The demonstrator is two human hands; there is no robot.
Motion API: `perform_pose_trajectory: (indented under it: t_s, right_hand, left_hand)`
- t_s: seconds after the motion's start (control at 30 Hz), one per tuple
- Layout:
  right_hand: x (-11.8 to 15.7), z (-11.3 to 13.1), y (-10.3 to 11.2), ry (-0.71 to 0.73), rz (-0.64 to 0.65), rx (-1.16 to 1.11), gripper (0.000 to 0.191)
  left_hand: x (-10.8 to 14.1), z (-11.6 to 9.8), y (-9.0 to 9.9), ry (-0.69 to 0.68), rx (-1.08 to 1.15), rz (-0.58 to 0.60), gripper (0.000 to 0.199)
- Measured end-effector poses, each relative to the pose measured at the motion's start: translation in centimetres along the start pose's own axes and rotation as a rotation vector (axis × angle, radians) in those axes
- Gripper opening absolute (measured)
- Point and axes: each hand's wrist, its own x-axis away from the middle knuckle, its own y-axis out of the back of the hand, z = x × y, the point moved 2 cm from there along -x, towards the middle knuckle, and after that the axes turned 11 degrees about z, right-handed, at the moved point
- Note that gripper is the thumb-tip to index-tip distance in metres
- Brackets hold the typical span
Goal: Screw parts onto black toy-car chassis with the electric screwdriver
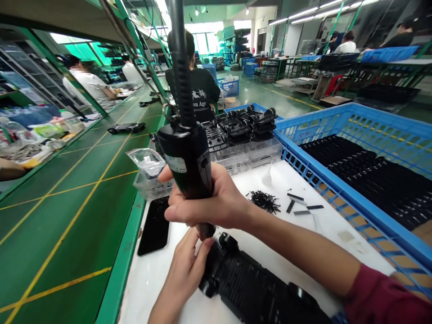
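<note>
Right hand's [222, 202] fingers clamped round black cylindrical corded power tool [187, 162], held near upright, likely so tip bears straight down. Left hand's [185, 265] fingers bunched at tool's lower end, beside black plastic wheeled chassis [256, 283], perhaps steadying; exact pinch hidden, cannot tell. Chassis lies on white worktop [140, 290], one end under tool. Small black screws [263, 201] heaped beyond forearm, probably for easy reach.

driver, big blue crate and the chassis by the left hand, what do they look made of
Driver: probably hard plastic, glossy black; its body catches bright reflections.
Crate: likely moulded plastic, low sheen; evenly coloured, slotted walls.
Chassis: seemingly black plastic, dull to satin; fine moulded-looking ridges.
</note>
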Motion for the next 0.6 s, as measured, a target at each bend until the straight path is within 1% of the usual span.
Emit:
perform_pose_trajectory:
  t_s: [0.17, 0.27, 0.33, 0.4, 0.47, 0.5, 0.57, 0.6]
  right_hand:
    - [0.0, 0.2, 0.5, 0.015, 0.028, -0.032, 0.046]
    - [0.0, 0.5, 0.7, 0.012, 0.059, -0.038, 0.044]
    - [0.1, 0.6, 0.8, 0.008, 0.087, -0.039, 0.041]
    - [0.2, 0.6, 0.8, -0.028, 0.130, -0.029, 0.042]
    - [0.3, 0.5, 0.7, -0.081, 0.171, -0.006, 0.047]
    - [0.4, 0.5, 0.5, -0.101, 0.179, 0.005, 0.050]
    - [0.5, 0.7, -0.1, -0.130, 0.167, 0.034, 0.052]
    - [0.6, 0.9, -0.5, -0.144, 0.150, 0.068, 0.052]
  left_hand:
    - [-0.2, -0.2, -0.5, 0.011, 0.025, 0.006, 0.023]
    - [-0.2, -0.5, -0.6, 0.029, 0.048, 0.059, 0.025]
    - [0.1, -0.1, -0.7, 0.046, 0.075, 0.120, 0.028]
    - [0.7, 1.0, -0.6, 0.072, 0.090, 0.139, 0.037]
    - [1.4, 2.5, -0.2, 0.096, 0.104, 0.066, 0.060]
    - [1.7, 3.3, 0.2, 0.102, 0.122, 0.023, 0.068]
    - [2.1, 4.2, 0.9, 0.090, 0.184, -0.043, 0.073]
    - [2.2, 4.3, 1.4, 0.080, 0.205, -0.077, 0.073]
